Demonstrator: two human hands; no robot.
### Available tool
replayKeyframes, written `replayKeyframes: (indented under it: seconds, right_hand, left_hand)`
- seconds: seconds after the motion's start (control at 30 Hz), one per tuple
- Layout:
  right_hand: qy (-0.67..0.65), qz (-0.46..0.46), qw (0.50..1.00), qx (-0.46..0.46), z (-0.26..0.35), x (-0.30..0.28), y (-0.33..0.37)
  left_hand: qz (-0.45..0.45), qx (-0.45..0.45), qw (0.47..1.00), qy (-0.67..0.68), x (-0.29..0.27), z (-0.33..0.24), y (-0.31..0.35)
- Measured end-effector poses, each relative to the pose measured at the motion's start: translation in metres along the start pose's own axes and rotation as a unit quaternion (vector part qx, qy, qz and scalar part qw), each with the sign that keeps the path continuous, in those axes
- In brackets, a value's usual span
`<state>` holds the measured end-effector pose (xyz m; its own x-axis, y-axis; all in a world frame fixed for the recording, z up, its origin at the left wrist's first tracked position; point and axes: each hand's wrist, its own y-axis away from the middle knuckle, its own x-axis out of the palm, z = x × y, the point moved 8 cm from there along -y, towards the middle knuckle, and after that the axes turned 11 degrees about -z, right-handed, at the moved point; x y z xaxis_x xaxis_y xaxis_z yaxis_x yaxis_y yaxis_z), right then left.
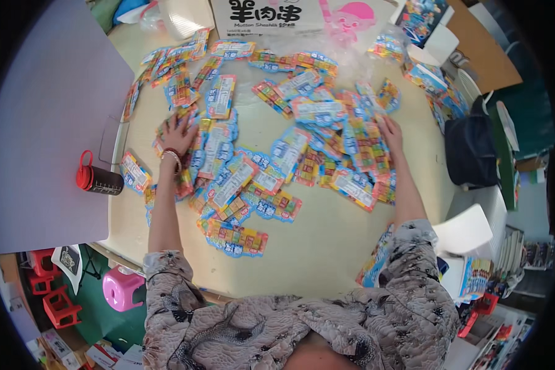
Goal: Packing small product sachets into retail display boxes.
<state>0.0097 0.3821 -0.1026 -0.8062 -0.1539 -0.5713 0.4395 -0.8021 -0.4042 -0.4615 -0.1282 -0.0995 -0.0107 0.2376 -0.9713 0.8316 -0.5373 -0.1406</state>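
Note:
Many flat blister packs (pixel 222 95) with wavy blue and orange edges lie spread over the table, some face up with rows of small coloured cubes, others back up. On the left part of the spread, my left hand (pixel 177 134) rests palm down on several packs with its fingers apart. A beaded bracelet (pixel 174 159) is round that wrist. At the right side of the heap, my right hand (pixel 390 134) touches the edge of an overlapping stack of packs (pixel 365 145), fingers extended along it and partly turned from view.
A pale table (pixel 327 253) carries everything. At the back stand a printed carton (pixel 290 21) and clear plastic wrap (pixel 345 61). A red-lidded bottle (pixel 98 176) is at left, a dark bag (pixel 472 148) at right. Pink (pixel 122 288) and red stools (pixel 60 306) stand on the floor.

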Motion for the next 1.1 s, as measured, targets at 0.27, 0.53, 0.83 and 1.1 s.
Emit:
replayKeyframes:
  seconds: [0.27, 0.53, 0.83, 1.1]
  right_hand:
    - [0.116, -0.042, 0.992, -0.005, 0.147, 0.045, 0.112]
    - [0.158, 0.018, 0.987, -0.005, 0.192, 0.043, 0.197]
    - [0.093, -0.055, 0.994, 0.016, 0.248, -0.006, 0.249]
    - [0.192, 0.217, 0.95, -0.119, 0.317, 0.046, 0.272]
  left_hand:
    - [0.001, 0.057, 0.998, 0.005, -0.009, -0.086, 0.079]
    - [-0.004, 0.102, 0.995, 0.007, -0.012, -0.115, 0.13]
    - [-0.167, 0.046, 0.843, 0.51, -0.111, -0.061, 0.181]
    - [-0.05, 0.123, 0.968, 0.213, -0.083, -0.19, 0.268]
